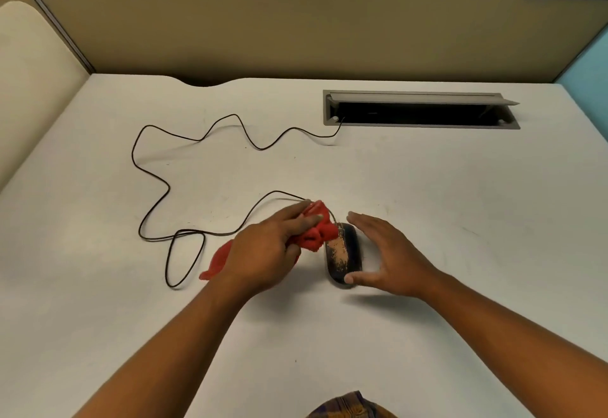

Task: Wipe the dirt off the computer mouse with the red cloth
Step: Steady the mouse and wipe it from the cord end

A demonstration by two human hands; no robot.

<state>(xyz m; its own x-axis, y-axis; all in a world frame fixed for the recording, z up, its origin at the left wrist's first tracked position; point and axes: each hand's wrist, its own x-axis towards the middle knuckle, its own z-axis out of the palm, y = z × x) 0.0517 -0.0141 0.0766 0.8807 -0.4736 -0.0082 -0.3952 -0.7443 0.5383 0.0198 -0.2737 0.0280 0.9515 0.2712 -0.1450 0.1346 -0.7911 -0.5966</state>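
A black computer mouse [348,253] lies on the white desk [460,220], with a patch of tan dirt along its left side. My left hand [266,246] grips the bunched red cloth [317,231], whose front bulge touches the mouse's upper left edge. A tail of the cloth trails out behind my wrist at the lower left. My right hand [391,253] is spread open just right of the mouse, fingers arched over its right side and the thumb tip touching its near end.
The mouse's black cable [154,174] loops widely across the desk's left half and runs into an open grey cable hatch [421,109] at the back right. A tan partition wall closes the back. A cream curved panel stands at the far left.
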